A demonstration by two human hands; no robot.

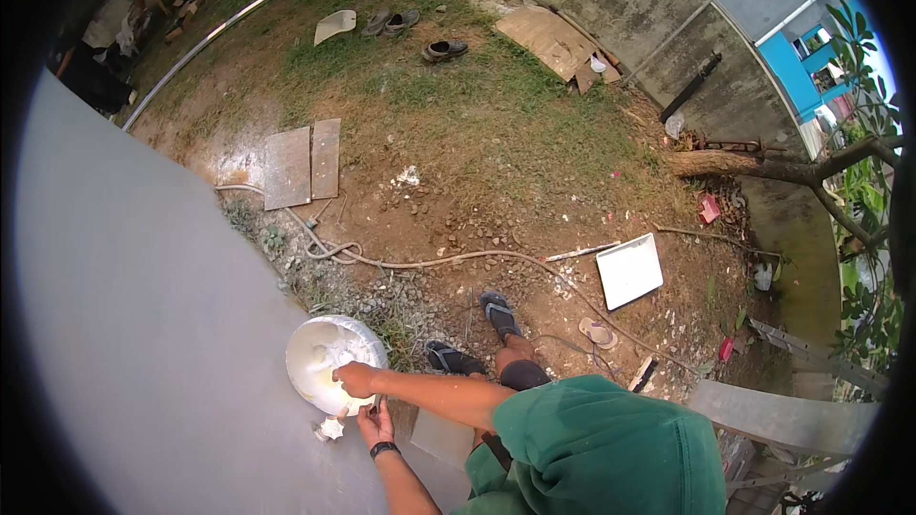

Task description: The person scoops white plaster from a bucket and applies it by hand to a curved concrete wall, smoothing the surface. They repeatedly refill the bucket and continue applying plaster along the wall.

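A white round bucket [310, 358] with white, paste-like material inside stands tilted against the grey wall [143, 324] at the lower left. My right hand [355, 380] reaches over its opening with curled fingers; what they hold, if anything, is hidden. My left hand [374, 424], with a dark band at the wrist, grips the bucket's lower rim from below. A small jagged white object [330, 427] is just left of that hand, under the bucket. My feet in dark sandals [501, 315] are on the dirt beside the bucket.
A hose [458, 257] snakes across the dirt. A white tray [630, 270] and a loose sandal [598, 334] lie right, near a ladder [816, 358]. Boards [286, 167], shoes [444, 51] and cardboard [544, 38] lie farther off. A tree branch [725, 164] juts from the boundary wall [792, 238].
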